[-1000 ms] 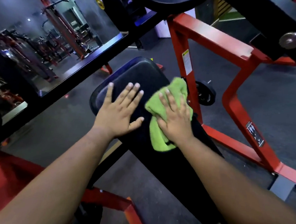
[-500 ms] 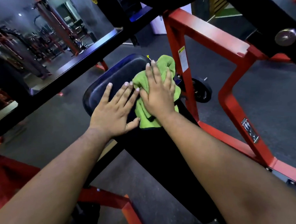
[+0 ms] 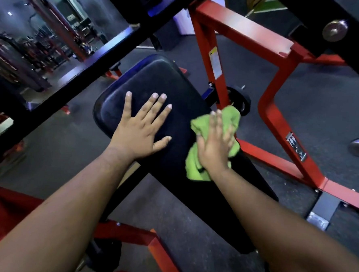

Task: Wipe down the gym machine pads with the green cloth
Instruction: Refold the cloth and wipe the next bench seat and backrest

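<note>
Left hand [image 3: 140, 129] lies flat at frame centre, fingers spread, palm down on the black pad [image 3: 156, 79] of the bench. Right hand [image 3: 214, 147], blurred, fingers extended, presses the green cloth [image 3: 204, 124] against the pad's right edge. A red frame [image 3: 274, 112] stands just right of the cloth.
</note>
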